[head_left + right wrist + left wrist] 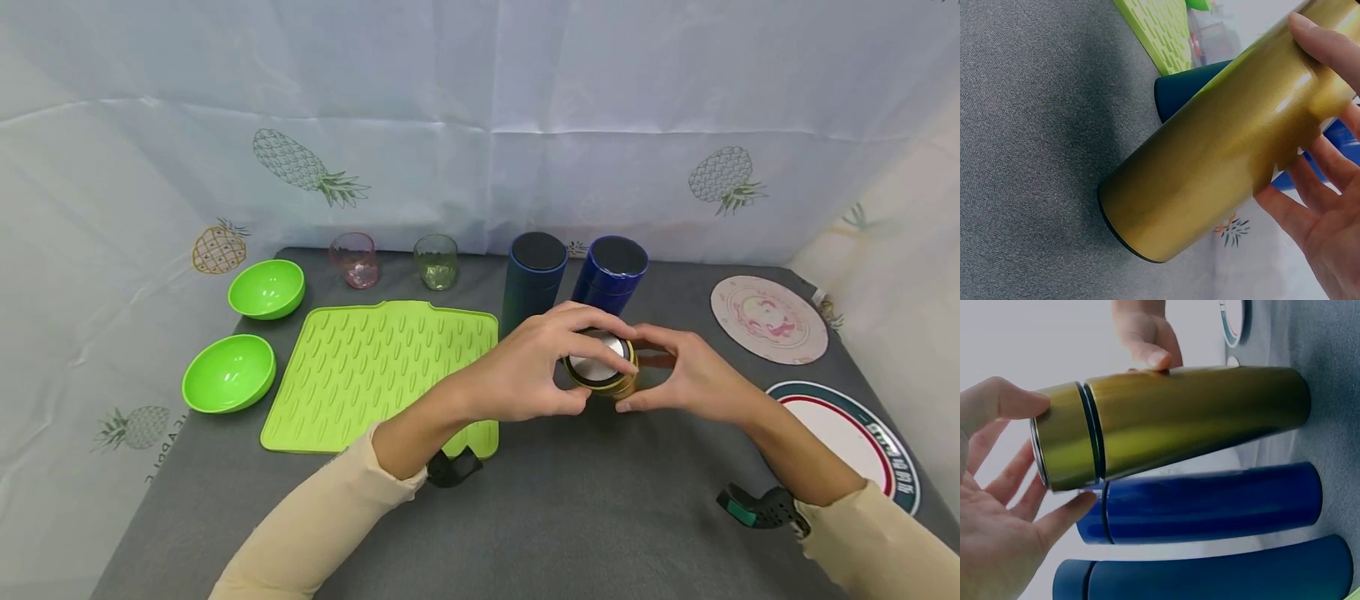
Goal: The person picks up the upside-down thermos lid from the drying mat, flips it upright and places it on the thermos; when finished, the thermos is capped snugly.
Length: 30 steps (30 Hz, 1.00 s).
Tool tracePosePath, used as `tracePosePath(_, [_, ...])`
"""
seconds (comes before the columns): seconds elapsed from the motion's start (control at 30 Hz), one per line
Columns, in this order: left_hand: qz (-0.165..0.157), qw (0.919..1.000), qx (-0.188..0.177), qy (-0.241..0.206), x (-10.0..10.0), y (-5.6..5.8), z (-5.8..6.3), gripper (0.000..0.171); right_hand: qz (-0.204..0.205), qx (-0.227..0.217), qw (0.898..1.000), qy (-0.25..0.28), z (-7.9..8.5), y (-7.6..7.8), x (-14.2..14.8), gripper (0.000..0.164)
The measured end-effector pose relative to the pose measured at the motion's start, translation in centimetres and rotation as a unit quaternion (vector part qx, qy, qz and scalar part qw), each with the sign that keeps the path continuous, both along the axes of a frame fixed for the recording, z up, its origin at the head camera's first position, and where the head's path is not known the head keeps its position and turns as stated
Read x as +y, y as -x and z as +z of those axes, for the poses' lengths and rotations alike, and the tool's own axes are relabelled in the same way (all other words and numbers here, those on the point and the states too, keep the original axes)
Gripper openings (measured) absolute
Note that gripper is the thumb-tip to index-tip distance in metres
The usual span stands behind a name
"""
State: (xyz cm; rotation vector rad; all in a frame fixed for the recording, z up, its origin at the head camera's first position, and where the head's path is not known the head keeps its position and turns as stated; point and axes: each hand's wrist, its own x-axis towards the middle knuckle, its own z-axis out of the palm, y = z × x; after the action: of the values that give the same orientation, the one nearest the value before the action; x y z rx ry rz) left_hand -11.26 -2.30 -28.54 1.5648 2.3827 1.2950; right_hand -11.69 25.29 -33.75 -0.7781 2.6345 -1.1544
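A gold thermos stands near the middle right of the table, its lid on top with a silver disc showing from above. My left hand grips that lid, thumb on one side and fingers round the other. Lower down, my right hand holds the thermos body between thumb and fingers. Just behind are a dark blue-green thermos and a bright blue thermos, both upright. In the left wrist view a dark seam runs between the gold lid and body.
To the left lies a lime-green mat, with two green bowls beyond it. A pink glass and a greenish glass stand at the back. On the right are a round pink mat and a white plate with a dark green rim.
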Motion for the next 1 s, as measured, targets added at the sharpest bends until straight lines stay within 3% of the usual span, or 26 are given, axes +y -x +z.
tracePosePath(0.27, [0.122,0.9921,0.019,0.020,0.1,-1.1,0.0,0.048,0.001,0.004,1.000,0.013,0.0,0.1,0.0,0.070])
tracePosePath(0.4, [0.142,0.9897,0.017,0.016,0.4,-1.3,-0.1,0.047,-0.006,-0.004,1.000,0.017,0.0,0.1,0.0,0.070])
tracePosePath(0.63, [0.100,0.9943,0.032,0.023,0.2,-1.0,0.0,0.040,-0.009,-0.007,1.000,0.016,0.0,0.0,0.0,0.071])
tracePosePath(1.0, [0.009,0.9999,0.012,0.004,0.0,0.0,0.2,0.040,0.002,-0.011,1.000,0.013,0.1,-0.1,-0.1,0.068])
